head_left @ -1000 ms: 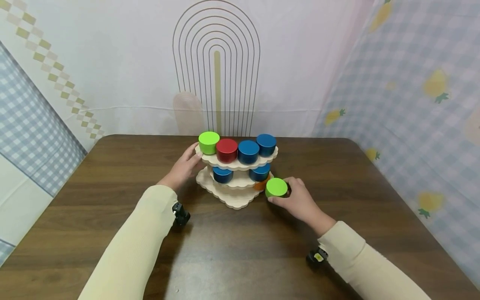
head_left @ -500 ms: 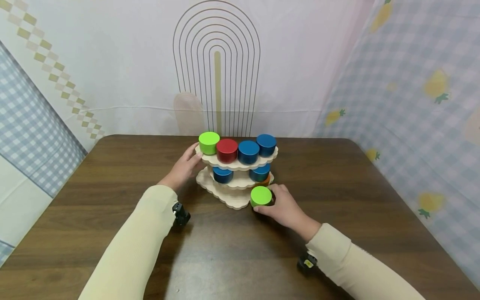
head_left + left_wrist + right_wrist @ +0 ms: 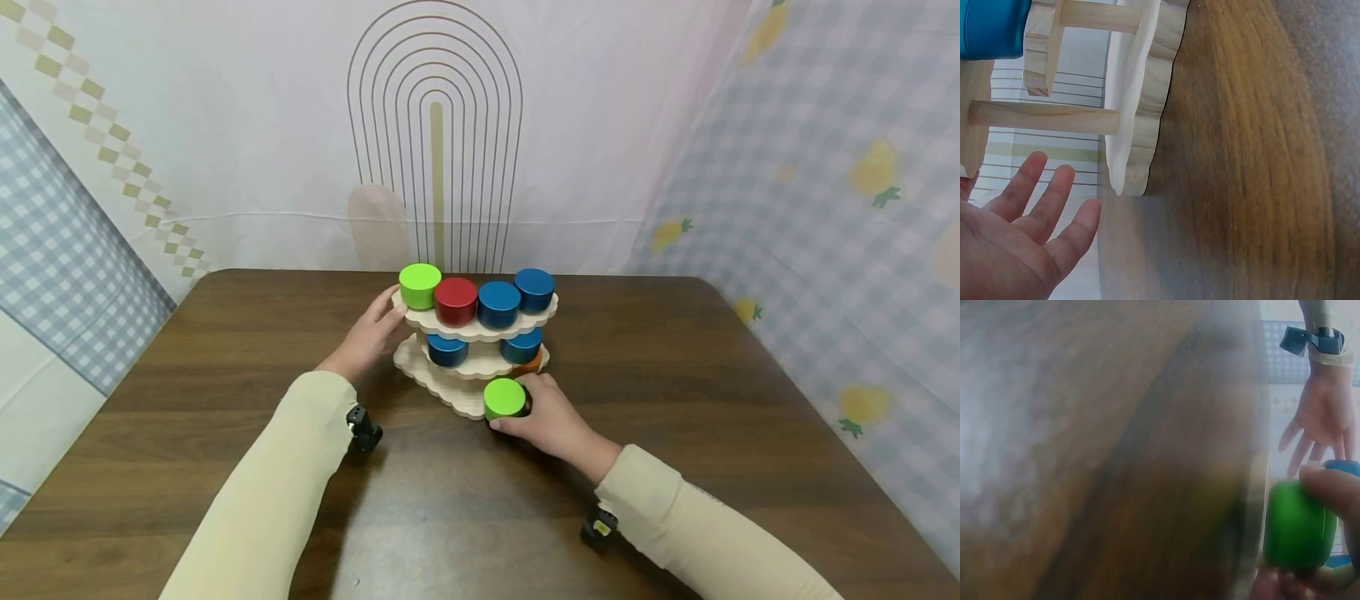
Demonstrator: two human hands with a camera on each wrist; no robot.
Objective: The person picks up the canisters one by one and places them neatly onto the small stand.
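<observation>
A three-tiered pale wooden stand (image 3: 442,388) with scalloped edges holds coloured cylinder blocks. My right hand (image 3: 557,423) grips a light green cylinder block (image 3: 504,398) between thumb and fingers, close over the front of the bottom tier. In the right wrist view, the thumb (image 3: 1335,489) lies along one end of this block. My left hand (image 3: 366,337) touches the left rim of the top tier; in the left wrist view, three of its fingers (image 3: 1054,200) reach out fairly straight, spread apart. Another green block (image 3: 419,287) sits on the top tier next to that hand.
Along the top tier stand a red block (image 3: 455,302) and two blue blocks, one in front (image 3: 498,305) and one behind it. The middle tier bears two more blue blocks, and an orange block (image 3: 529,365) shows partly below. Brown table (image 3: 420,517); patterned cloth (image 3: 600,125) behind.
My right hand has carried the green block leftward and toward the front, from the stand's right side to the front of its bottom tier. My left hand has stayed at the rim.
</observation>
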